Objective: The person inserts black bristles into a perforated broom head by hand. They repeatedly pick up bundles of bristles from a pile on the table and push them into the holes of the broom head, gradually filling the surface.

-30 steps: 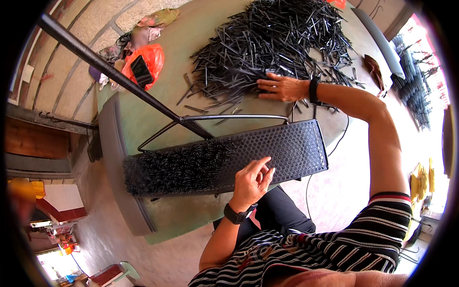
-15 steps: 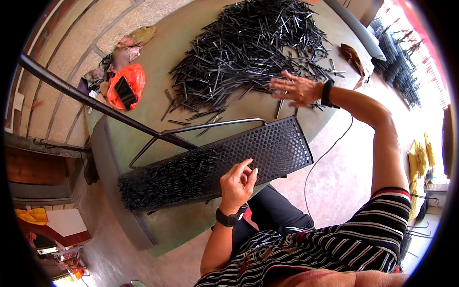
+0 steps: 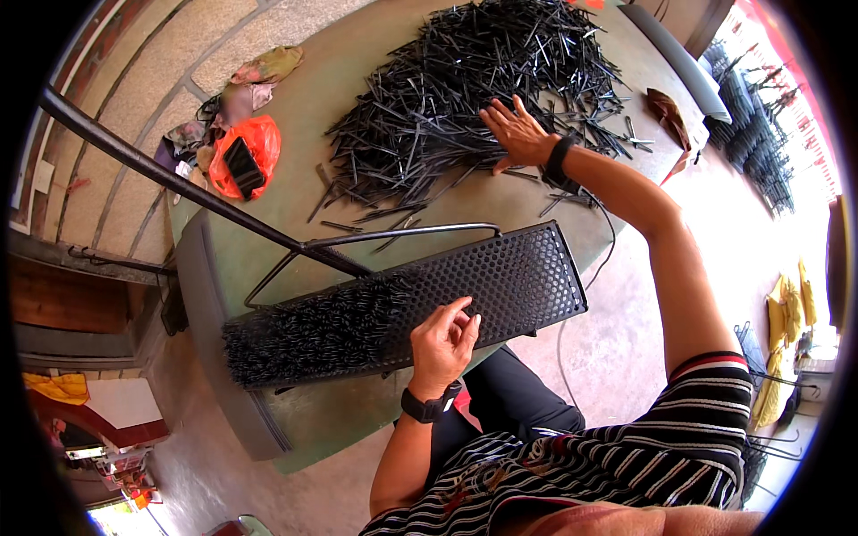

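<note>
A long black broom head [image 3: 509, 277] lies slanted across the table in front of me, its right half a bare board with rows of holes. Dense black bristles [image 3: 313, 330] cover its left half. My left hand [image 3: 444, 344] rests at its near edge with fingers curled and thumb and fingertips close together; anything between them is too small to make out. My right hand [image 3: 520, 134] reaches out with fingers spread, palm down, at the near right part of a large heap of loose black strips [image 3: 447, 98].
A long black pole [image 3: 170, 170] with bent braces runs from the broom head to the upper left. On the table [image 3: 304, 98] are an orange plastic bag [image 3: 259, 134] with a black phone [image 3: 243, 168] on it and crumpled cloths. A brown cloth [image 3: 666, 116] hangs at the right edge.
My right hand has moved left and farther away, onto the edge of the strip heap. My left hand stays where it was on the broom head. The view has shifted slightly.
</note>
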The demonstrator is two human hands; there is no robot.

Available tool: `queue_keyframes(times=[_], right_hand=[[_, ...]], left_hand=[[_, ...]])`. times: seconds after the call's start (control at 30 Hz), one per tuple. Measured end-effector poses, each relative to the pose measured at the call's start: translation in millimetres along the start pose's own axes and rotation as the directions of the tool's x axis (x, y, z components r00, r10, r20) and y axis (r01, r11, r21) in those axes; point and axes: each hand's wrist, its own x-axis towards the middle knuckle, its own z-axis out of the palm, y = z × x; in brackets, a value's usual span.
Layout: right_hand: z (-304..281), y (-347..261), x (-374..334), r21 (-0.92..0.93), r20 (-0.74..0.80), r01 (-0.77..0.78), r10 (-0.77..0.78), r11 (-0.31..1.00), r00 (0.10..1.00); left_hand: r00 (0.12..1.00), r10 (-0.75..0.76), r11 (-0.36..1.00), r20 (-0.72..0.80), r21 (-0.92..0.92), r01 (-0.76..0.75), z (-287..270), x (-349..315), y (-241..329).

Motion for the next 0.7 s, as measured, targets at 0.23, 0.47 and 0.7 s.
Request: queue_keyframes(times=[0.23,0.47,0.7], right_hand=[[9.7,-8.6,-12.7,0.293,-0.002,-0.069,0.072,0.954,0.997],[2.6,-10.5,-7.3,0.368,0.087,-0.26,0.246,0.893,0.965],[7.5,-9.4,1.8,0.238,0.294,-0.278,0.204,0.931,0.934]], left_hand=[[1.0,-0.002,1.0,-0.004,-0.019,0.002,-0.3,-0.9,-1.6],[1.0,0.003,1.0,0.002,-0.028,-0.003,-1.1,-0.1,-0.3],[0.995,-0.018,0.999,0.094,-0.045,0.022,-5.0,0.1,-1.6]])
